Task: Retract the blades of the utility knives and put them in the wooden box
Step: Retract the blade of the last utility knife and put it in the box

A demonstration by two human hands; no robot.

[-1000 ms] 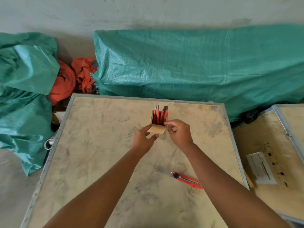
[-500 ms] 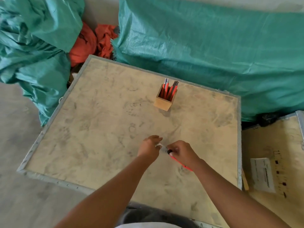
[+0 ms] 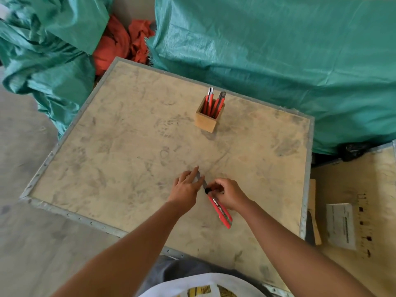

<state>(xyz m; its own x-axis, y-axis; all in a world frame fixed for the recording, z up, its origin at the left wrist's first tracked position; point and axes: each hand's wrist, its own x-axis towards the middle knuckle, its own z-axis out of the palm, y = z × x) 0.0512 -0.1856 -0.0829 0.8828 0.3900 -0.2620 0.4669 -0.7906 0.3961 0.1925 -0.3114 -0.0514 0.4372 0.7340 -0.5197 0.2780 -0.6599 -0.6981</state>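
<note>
Landmark: the wooden box (image 3: 206, 121) stood upright on the table (image 3: 120, 159), toward the table's far side.
Box contents: several red utility knives (image 3: 214, 103) stood on end inside it, their grey tips sticking up above the rim; the exact count could not be told.
Loose knife: one red utility knife (image 3: 220, 211) lay on the table well on the near side of the box, its grey blade (image 3: 201, 179) out and pointing roughly back toward the box, its red tail pointing toward the person.
Right hand (image 3: 229, 196): curled over the front part of the loose knife's handle, fingers bent and closed round it by the black knob (image 3: 207, 191); this hand was nearer the person than the box and slightly to its right.
Left hand (image 3: 186, 187): fingers extended and held together, lying flat beside the blade and touching it, directly on the near side of the box; it gripped nothing that could be seen.
Table: a worn plywood top with a grey metal edge.
Beyond the box: green tarpaulin (image 3: 267, 61) covered bulky shapes, with orange cloth (image 3: 120, 46) bunched up farther left.
Right of the box: a second plywood surface (image 3: 353, 211) carried a white paper label (image 3: 340, 226).
</note>
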